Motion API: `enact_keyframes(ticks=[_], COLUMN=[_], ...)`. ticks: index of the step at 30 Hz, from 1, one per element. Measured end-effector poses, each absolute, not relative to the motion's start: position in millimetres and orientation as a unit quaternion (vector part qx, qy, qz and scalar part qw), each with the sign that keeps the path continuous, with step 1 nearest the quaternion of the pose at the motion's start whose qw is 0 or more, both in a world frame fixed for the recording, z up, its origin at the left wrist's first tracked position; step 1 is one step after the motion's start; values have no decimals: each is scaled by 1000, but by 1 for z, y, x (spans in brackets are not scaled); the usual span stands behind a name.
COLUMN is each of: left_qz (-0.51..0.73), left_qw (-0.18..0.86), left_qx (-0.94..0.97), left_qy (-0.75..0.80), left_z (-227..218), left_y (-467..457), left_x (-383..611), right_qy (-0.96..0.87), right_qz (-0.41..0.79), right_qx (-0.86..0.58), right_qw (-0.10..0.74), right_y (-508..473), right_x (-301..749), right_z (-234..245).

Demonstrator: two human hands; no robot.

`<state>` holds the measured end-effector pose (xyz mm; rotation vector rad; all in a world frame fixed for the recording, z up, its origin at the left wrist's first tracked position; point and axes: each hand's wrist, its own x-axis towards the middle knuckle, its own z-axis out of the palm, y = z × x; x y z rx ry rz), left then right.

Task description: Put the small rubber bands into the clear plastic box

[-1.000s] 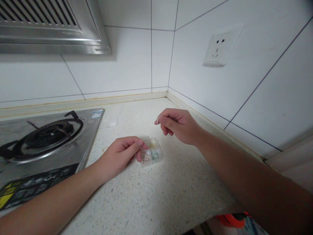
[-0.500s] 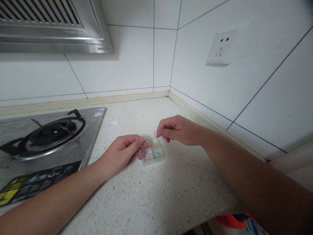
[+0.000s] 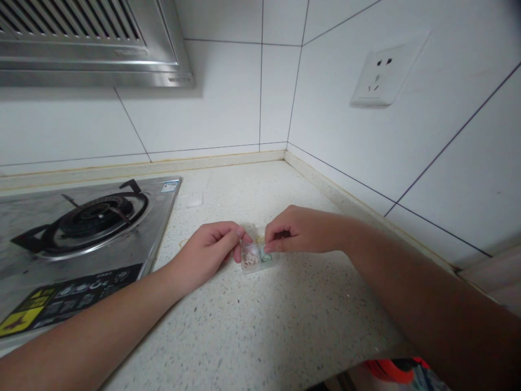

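A small clear plastic box [image 3: 255,257] with little coloured rings in its compartments lies on the speckled countertop [image 3: 260,326]. My left hand [image 3: 207,254] pinches the box's left edge between thumb and fingers. My right hand [image 3: 299,230] is closed, its fingertips pressed down at the box's right side, over a compartment. What the right fingers pinch is too small to make out. A thin loose ring [image 3: 184,243] lies on the counter just left of my left hand.
A steel gas stove [image 3: 81,228] with a black burner fills the left. A range hood [image 3: 93,43] hangs above it. White tiled walls meet in a corner behind, with a wall socket [image 3: 380,70] on the right. A clear lid [image 3: 189,200] lies near the stove.
My right hand came down from above the counter to the box's right side. My left hand kept its grip on the box.
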<state>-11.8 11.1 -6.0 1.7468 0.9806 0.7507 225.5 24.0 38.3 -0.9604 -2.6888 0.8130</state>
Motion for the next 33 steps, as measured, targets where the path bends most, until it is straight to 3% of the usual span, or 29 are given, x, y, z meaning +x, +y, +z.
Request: enact_keyframes(ticks=[15,24,33], left_qz=[303,310,385], left_qw=[482,488,388], left_qx=[719,713,738], left_qy=[398,395,396], left_z=[-6,-9,-4], left_y=[11,12,10], left_x=[-12,-13,-16], right_qy=[-915,-910,-875], right_qz=[237,163,140], right_qx=[-315,-329,-400], right_qw=[83,192,235], right_y=[20,30,54], right_x=[222,231,243], right_z=[39,35,22])
